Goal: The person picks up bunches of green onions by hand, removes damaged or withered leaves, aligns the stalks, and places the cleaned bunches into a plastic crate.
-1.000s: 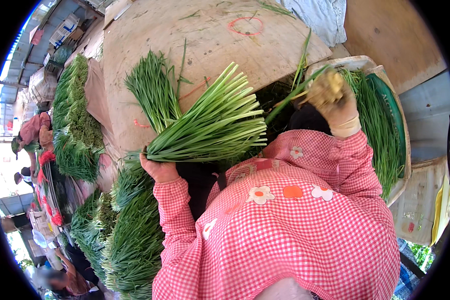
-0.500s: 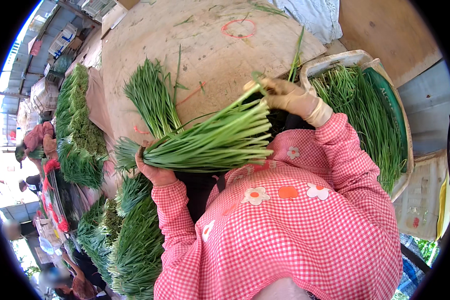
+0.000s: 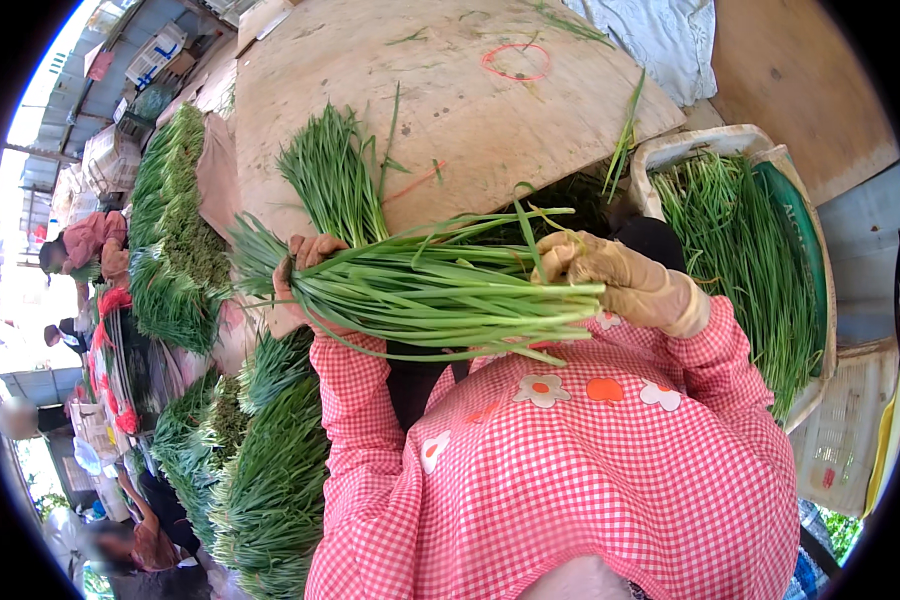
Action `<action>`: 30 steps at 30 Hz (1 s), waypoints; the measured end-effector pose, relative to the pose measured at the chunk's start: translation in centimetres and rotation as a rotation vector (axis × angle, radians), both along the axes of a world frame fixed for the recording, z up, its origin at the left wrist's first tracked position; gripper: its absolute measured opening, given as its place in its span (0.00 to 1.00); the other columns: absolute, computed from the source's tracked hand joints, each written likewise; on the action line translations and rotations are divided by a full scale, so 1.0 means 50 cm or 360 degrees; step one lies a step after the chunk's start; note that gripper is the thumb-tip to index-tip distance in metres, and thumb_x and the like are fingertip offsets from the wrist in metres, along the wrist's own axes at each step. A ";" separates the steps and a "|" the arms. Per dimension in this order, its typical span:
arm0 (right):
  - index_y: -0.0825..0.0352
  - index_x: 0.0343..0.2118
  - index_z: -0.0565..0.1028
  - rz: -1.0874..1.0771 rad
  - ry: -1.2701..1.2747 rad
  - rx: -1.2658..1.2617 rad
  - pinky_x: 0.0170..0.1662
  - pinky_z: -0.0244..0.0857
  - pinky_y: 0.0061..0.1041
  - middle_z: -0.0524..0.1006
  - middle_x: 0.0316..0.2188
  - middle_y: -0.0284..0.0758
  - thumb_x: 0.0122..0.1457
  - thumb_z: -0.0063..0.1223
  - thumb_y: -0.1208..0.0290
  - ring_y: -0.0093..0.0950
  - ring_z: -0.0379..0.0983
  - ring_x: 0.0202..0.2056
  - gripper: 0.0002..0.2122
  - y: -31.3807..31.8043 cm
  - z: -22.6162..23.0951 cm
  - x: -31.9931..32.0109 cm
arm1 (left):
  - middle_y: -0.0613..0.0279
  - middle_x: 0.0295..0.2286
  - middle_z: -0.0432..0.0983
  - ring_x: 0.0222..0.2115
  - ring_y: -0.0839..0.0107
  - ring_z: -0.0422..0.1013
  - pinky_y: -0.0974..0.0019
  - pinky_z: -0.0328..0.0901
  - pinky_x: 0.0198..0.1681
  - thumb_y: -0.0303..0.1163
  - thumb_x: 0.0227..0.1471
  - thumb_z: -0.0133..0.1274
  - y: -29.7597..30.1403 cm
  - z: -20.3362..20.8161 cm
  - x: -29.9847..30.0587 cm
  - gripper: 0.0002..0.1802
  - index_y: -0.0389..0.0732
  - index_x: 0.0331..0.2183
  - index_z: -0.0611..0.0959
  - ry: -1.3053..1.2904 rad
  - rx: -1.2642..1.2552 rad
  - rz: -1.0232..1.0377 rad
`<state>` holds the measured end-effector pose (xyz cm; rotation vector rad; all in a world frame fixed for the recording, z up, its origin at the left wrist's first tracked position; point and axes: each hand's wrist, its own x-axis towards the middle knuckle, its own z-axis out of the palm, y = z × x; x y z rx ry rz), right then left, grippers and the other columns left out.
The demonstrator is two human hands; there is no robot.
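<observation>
Snugly, the left grip [image 3: 313, 251] clamps slender green stems [image 3: 450, 290]; I cannot tell whether the wrinkled-gloved right grip [image 3: 625, 280] is closed

A loose bunch of slender green leaves [image 3: 440, 290] is held up roughly level, gripped near its dark, feathery left end; the paler stalk ends fan unevenly rightward, one blade loops upward and another bows below.

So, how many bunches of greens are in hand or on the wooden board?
2: a held bunch, in the left hand with the gloved right hand at its stem end; a second bunch lying on the wooden board beyond. Others may be hidden underneath.
</observation>
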<state>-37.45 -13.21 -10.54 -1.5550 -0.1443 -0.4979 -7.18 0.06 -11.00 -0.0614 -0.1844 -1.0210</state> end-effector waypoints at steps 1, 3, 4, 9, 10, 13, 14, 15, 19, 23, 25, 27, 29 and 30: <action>0.67 0.28 0.68 0.0020 -0.0017 -0.0162 0.45 0.55 0.28 0.67 0.36 0.34 0.57 0.45 0.72 0.30 0.61 0.40 0.05 -0.007 0.017 -0.002 | 0.74 0.15 0.58 0.20 0.80 0.55 0.75 0.57 0.31 0.29 0.41 0.48 -0.006 0.008 0.000 0.11 0.46 0.19 0.62 -0.0031 -0.0056 -0.0016; 0.67 0.27 0.68 0.0029 -0.0052 -0.0369 0.47 0.53 0.31 0.68 0.37 0.35 0.55 0.47 0.71 0.33 0.60 0.42 0.05 -0.008 0.038 -0.005 | 0.73 0.16 0.56 0.21 0.79 0.57 0.71 0.58 0.38 0.30 0.43 0.48 -0.011 0.003 0.022 0.08 0.43 0.24 0.65 -0.0148 -0.0216 -0.0127; 0.67 0.27 0.68 0.0012 -0.0060 -0.0420 0.48 0.53 0.32 0.68 0.37 0.36 0.55 0.48 0.71 0.34 0.60 0.43 0.05 -0.002 0.043 -0.008 | 0.73 0.16 0.56 0.21 0.79 0.57 0.71 0.58 0.38 0.30 0.44 0.48 -0.014 0.008 0.019 0.08 0.43 0.25 0.65 -0.0146 -0.0240 -0.0121; 0.67 0.34 0.71 0.0002 -0.0142 -0.0250 0.52 0.50 0.38 0.69 0.42 0.37 0.53 0.48 0.81 0.39 0.58 0.50 0.06 0.017 0.056 -0.031 | 0.73 0.17 0.56 0.21 0.80 0.56 0.71 0.57 0.38 0.30 0.45 0.47 -0.022 0.024 0.014 0.07 0.42 0.27 0.65 -0.0207 -0.0327 -0.0121; 0.67 0.33 0.71 -0.0027 -0.0092 -0.0289 0.52 0.51 0.38 0.70 0.42 0.37 0.53 0.48 0.81 0.40 0.58 0.50 0.06 0.016 0.058 -0.039 | 0.73 0.17 0.56 0.21 0.80 0.56 0.71 0.57 0.38 0.30 0.45 0.47 -0.027 0.024 0.013 0.07 0.42 0.27 0.65 -0.0212 -0.0334 -0.0133; 0.67 0.33 0.71 -0.0022 -0.0016 -0.0279 0.52 0.50 0.41 0.71 0.40 0.39 0.53 0.48 0.79 0.41 0.60 0.49 0.05 0.007 0.058 -0.071 | 0.73 0.17 0.56 0.21 0.80 0.56 0.71 0.58 0.37 0.29 0.45 0.46 -0.033 0.023 0.015 0.06 0.42 0.26 0.65 -0.0210 -0.0374 -0.0121; 0.68 0.33 0.71 0.0040 -0.0039 -0.0191 0.53 0.50 0.43 0.72 0.39 0.40 0.54 0.47 0.77 0.42 0.61 0.49 0.05 0.001 0.055 -0.082 | 0.73 0.17 0.56 0.21 0.80 0.57 0.71 0.58 0.37 0.29 0.45 0.46 -0.025 0.023 0.020 0.06 0.42 0.26 0.65 -0.0194 -0.0338 -0.0061; 0.68 0.33 0.71 0.0151 -0.0066 -0.0068 0.53 0.50 0.43 0.72 0.39 0.41 0.55 0.47 0.75 0.42 0.61 0.49 0.05 -0.008 0.061 -0.095 | 0.73 0.17 0.57 0.21 0.80 0.57 0.71 0.58 0.37 0.29 0.45 0.46 -0.012 0.023 0.030 0.06 0.42 0.26 0.65 -0.0178 -0.0302 0.0001; 0.69 0.29 0.71 -0.0054 -0.0369 0.0267 0.47 0.56 0.39 0.74 0.32 0.39 0.56 0.43 0.63 0.39 0.68 0.41 0.12 -0.030 -0.006 -0.220 | 0.73 0.16 0.57 0.20 0.79 0.57 0.72 0.58 0.36 0.28 0.43 0.45 -0.003 0.016 0.076 0.06 0.44 0.24 0.64 -0.0162 -0.0403 0.0065; 0.67 0.28 0.71 -0.0726 0.0696 0.0270 0.37 0.62 0.33 0.74 0.26 0.36 0.57 0.42 0.66 0.35 0.71 0.31 0.09 -0.052 0.010 -0.246 | 0.74 0.16 0.59 0.19 0.79 0.58 0.73 0.58 0.36 0.27 0.42 0.46 0.012 0.020 0.103 0.07 0.44 0.24 0.64 -0.0211 -0.0533 0.0019; 0.67 0.35 0.72 -0.1072 0.1873 -0.0812 0.42 0.61 0.32 0.74 0.31 0.40 0.52 0.49 0.68 0.38 0.70 0.37 0.10 -0.051 0.030 -0.225 | 0.73 0.17 0.61 0.20 0.79 0.59 0.73 0.58 0.36 0.27 0.42 0.46 -0.004 0.011 0.105 0.07 0.44 0.24 0.64 -0.0244 -0.0520 -0.0023; 0.65 0.43 0.70 -0.1233 0.1236 -0.1337 0.47 0.61 0.33 0.72 0.38 0.43 0.45 0.55 0.74 0.40 0.68 0.43 0.19 -0.041 -0.002 -0.195 | 0.73 0.17 0.61 0.20 0.78 0.60 0.72 0.58 0.37 0.27 0.42 0.47 -0.002 0.014 0.101 0.07 0.44 0.25 0.65 -0.0276 -0.0553 -0.0073; 0.62 0.50 0.66 -0.1093 0.0730 -0.1260 0.52 0.59 0.32 0.69 0.45 0.41 0.38 0.58 0.79 0.39 0.64 0.47 0.30 -0.020 0.073 -0.111 | 0.72 0.18 0.62 0.21 0.78 0.61 0.71 0.58 0.38 0.29 0.42 0.47 -0.020 -0.001 0.109 0.08 0.43 0.26 0.65 -0.0353 -0.0682 -0.0186; 0.60 0.51 0.65 -0.1002 0.0597 -0.1337 0.53 0.59 0.33 0.67 0.46 0.39 0.35 0.57 0.82 0.38 0.64 0.47 0.33 -0.009 0.090 -0.069 | 0.72 0.18 0.62 0.21 0.78 0.60 0.71 0.58 0.37 0.29 0.42 0.47 -0.003 0.007 0.099 0.07 0.43 0.25 0.64 -0.0328 -0.0622 -0.0151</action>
